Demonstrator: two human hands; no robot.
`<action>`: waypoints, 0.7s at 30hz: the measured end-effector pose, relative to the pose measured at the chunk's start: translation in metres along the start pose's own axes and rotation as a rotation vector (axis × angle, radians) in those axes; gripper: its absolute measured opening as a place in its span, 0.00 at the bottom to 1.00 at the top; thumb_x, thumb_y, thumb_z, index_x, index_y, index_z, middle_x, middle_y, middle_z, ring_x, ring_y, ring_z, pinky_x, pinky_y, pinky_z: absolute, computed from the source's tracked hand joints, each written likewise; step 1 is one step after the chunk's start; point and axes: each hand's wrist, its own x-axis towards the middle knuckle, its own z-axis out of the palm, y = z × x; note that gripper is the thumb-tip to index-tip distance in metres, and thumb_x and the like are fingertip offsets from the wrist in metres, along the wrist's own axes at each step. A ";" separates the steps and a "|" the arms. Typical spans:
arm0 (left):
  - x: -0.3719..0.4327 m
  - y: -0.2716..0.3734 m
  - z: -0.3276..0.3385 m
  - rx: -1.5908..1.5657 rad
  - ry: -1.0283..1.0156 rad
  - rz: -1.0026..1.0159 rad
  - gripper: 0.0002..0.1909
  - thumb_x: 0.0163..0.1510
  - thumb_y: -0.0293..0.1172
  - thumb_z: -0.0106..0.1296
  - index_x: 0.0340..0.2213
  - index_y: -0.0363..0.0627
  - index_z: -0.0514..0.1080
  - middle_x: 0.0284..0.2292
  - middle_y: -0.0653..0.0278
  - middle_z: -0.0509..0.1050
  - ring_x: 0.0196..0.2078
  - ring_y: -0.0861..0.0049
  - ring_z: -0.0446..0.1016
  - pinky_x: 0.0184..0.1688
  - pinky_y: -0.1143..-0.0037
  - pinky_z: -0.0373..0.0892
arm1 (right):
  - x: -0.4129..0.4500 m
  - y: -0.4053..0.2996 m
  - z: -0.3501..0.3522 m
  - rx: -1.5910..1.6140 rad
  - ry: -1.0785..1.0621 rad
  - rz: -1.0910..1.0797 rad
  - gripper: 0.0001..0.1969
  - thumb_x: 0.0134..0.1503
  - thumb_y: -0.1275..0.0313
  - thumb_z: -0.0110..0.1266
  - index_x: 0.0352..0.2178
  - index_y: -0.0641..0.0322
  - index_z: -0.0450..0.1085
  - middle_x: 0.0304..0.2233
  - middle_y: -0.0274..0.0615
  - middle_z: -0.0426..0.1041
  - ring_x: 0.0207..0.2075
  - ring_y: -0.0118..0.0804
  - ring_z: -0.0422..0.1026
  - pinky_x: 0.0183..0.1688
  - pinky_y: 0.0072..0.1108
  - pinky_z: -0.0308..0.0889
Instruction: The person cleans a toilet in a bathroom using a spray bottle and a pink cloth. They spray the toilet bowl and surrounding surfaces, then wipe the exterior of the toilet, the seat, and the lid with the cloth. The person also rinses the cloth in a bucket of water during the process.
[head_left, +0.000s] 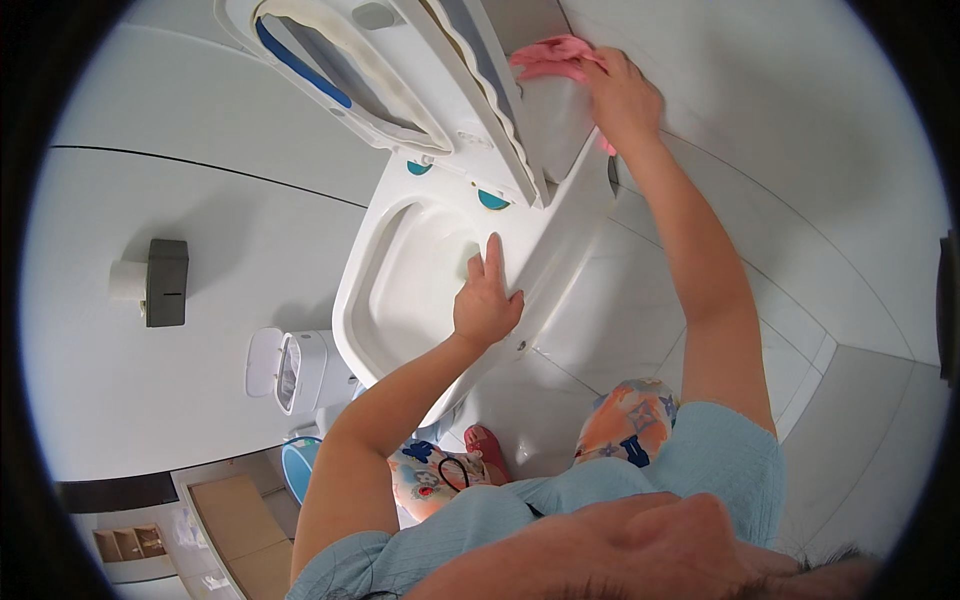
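Observation:
My right hand (626, 94) presses a crumpled pink cloth (551, 56) against the back corner of the white toilet, beside the wall. A small bit of pink shows below the hand too. My left hand (487, 300) rests on the right rim of the toilet bowl (352, 300), fingers apart, holding nothing. The toilet seat (427, 131) and the lid (487, 97) stand raised behind the bowl. Two teal round pieces (493, 199) lie at the hinge area.
A dark toilet paper holder (166, 283) is on the left wall. Below it stands a white bin (304, 367) with its lid up, near a blue basin (300, 465). Tiled floor (600, 330) lies right of the toilet, with a wall beyond.

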 end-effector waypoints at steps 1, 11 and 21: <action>-0.001 -0.002 -0.001 0.007 0.000 -0.008 0.53 0.44 0.31 0.61 0.66 0.42 0.42 0.46 0.39 0.64 0.34 0.48 0.75 0.32 0.61 0.75 | -0.007 -0.003 -0.001 0.137 -0.001 0.158 0.11 0.54 0.73 0.55 0.40 0.51 0.76 0.45 0.37 0.69 0.49 0.43 0.71 0.45 0.35 0.71; 0.006 0.000 0.012 0.036 0.041 0.056 0.53 0.44 0.31 0.61 0.65 0.39 0.43 0.46 0.40 0.64 0.33 0.48 0.75 0.32 0.63 0.76 | -0.139 0.071 0.089 0.273 -0.150 0.447 0.13 0.51 0.75 0.58 0.40 0.54 0.77 0.44 0.42 0.70 0.39 0.45 0.74 0.42 0.32 0.71; 0.006 0.000 0.013 0.055 0.010 0.016 0.52 0.45 0.30 0.59 0.66 0.38 0.42 0.46 0.38 0.63 0.34 0.49 0.75 0.32 0.63 0.76 | -0.091 0.031 0.075 0.738 0.130 0.411 0.19 0.52 0.77 0.54 0.48 0.59 0.75 0.47 0.47 0.69 0.43 0.44 0.72 0.46 0.28 0.68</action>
